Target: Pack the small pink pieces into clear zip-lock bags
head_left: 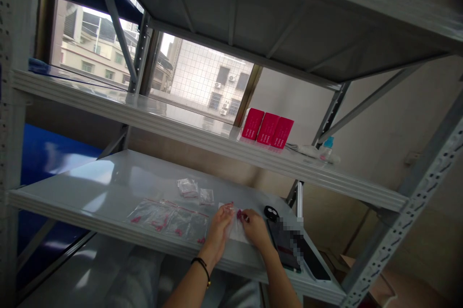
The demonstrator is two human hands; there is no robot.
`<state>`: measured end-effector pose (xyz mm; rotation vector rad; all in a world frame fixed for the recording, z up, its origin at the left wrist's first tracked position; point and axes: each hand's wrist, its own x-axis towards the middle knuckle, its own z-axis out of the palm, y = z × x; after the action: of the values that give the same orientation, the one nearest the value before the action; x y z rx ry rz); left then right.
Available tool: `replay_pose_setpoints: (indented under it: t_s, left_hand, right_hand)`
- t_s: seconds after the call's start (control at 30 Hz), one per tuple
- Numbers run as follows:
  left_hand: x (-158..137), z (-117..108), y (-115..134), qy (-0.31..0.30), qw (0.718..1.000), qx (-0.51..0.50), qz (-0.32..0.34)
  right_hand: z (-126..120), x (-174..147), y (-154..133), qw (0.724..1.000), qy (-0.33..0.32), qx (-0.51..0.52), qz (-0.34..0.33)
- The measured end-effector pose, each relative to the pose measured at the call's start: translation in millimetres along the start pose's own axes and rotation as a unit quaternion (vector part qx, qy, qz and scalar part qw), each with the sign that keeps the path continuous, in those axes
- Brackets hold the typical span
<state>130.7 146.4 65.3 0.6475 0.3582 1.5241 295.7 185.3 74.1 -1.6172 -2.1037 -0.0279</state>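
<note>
Small clear bag is lying on the grey shelf, pinched between the fingers of the left hand and right hand. Beside them, a row of bags with pink pieces is resting; a dark phone is lying right.

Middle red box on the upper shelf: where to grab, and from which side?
Take the middle red box by its top edge, from the front and above. It stands upright, leaning back, pressed between two matching boxes, so its side faces look blocked; only front and top are free.
</note>
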Motion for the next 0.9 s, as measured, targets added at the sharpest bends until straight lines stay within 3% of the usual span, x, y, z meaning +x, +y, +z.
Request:
replay_pose_setpoints:
  t_s: [0.53, 0.9]
  left_hand:
    - [-0.5, -2.3, -0.8, 0.002, 1.000, -0.007, -0.006]
    - [-4.2, 2.7, 3.9, 0.001, 1.000, -0.010, -0.002]
  right_hand:
    - [9.1, 4.5, -4.0, 0.999, -0.006, -0.040, 0.026]
    - [3.2, 3.2, 1.5, 0.999, -0.017, 0.001, -0.039]
